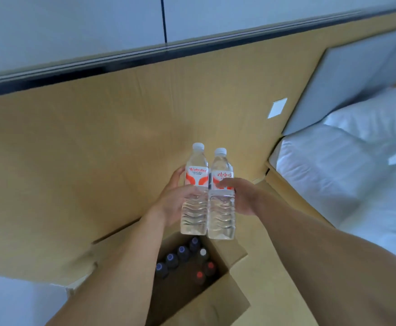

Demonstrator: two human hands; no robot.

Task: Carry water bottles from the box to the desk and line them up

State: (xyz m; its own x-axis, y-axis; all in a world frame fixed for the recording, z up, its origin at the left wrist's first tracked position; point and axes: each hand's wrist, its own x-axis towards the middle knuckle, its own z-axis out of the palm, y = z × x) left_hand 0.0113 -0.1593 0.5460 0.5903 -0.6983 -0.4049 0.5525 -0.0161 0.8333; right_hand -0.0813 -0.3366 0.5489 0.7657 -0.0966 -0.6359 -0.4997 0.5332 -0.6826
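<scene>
our forearms lower frame | left hand (pixel 168 203), right hand (pixel 241 196) each hold a bottle (pixel 194 196) mid-frame | box (pixel 218 300) below keeps several | desk unseen

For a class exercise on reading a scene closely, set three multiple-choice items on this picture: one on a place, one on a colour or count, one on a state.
1. Where is the open cardboard box?
A. on the bed
B. below the two held bottles
C. on a shelf

2. How many bottles are being held up?
A. one
B. two
C. four

3. What state are the held bottles in?
A. capped and upright
B. open and pouring
C. crushed flat

Answers:
1 B: the box sits under the left bottle and the right bottle, with more bottle caps showing inside it.
2 B: the left hand grips one and the right hand the other.
3 A: both carry white caps and stand upright, side by side.
</scene>
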